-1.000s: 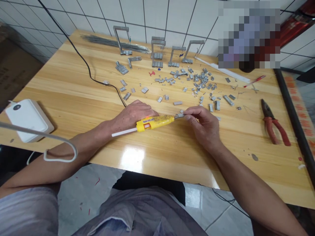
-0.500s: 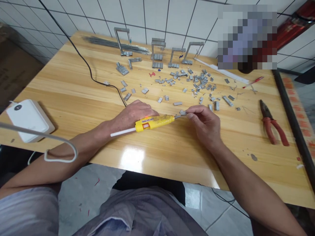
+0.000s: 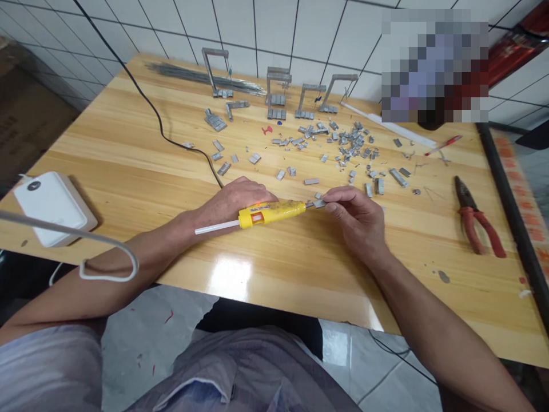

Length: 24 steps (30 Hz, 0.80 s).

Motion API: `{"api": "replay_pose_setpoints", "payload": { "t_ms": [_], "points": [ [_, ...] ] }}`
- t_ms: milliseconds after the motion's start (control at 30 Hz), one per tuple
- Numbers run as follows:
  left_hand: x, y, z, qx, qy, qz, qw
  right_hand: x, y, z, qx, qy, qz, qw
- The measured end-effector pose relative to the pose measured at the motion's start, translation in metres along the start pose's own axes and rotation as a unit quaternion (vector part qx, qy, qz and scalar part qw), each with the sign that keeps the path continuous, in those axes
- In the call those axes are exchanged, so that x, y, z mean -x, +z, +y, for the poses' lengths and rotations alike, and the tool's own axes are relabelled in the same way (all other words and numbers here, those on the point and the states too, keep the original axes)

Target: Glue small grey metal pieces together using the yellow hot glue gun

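My left hand [image 3: 238,197] is wrapped round a yellow hot glue gun [image 3: 274,213], its fingers partly hidden behind the tool. A translucent glue stick [image 3: 217,227] juts from the gun's rear, and its nozzle points right. Between the thumb and forefinger of my right hand [image 3: 358,214] is a small flat grey metal piece [image 3: 319,203]. The nozzle tip meets or nearly meets this piece; I cannot tell which. Just behind them lies another little grey piece on the wooden table [image 3: 274,257].
Many small grey pieces [image 3: 354,140] lie scattered beyond my hands. Several upright grey frames [image 3: 214,71] stand along the wall. Red-handled pliers [image 3: 476,220] lie at right, a red pen [image 3: 444,145] behind them. A white power bank-like box [image 3: 55,209] and a black cord [image 3: 160,123] are at left.
The grey piece in my right fingers now shows more of its flat face beside the nozzle. Both hands keep nearly the same place; the whole view has shifted slightly.
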<state>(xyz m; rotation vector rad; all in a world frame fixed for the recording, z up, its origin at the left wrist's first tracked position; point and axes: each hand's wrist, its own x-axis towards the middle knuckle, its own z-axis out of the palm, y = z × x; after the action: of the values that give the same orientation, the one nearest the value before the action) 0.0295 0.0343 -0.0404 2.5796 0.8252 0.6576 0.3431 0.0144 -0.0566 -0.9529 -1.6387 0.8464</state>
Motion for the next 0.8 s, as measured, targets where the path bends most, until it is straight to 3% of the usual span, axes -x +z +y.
{"api": "replay_pose_setpoints", "payload": {
  "t_ms": [267, 800],
  "points": [
    [-0.0031, -0.0084, 0.0051, -0.005, -0.014, -0.042, 0.999, 0.0000, -0.0009, -0.0015, 0.008, -0.025, -0.011, 1.000],
    [-0.0039, -0.0093, 0.0067, -0.031, 0.032, -0.030, 0.999, -0.0005, -0.0005, -0.0001, 0.019, -0.002, -0.005, 1.000]
  ]
}}
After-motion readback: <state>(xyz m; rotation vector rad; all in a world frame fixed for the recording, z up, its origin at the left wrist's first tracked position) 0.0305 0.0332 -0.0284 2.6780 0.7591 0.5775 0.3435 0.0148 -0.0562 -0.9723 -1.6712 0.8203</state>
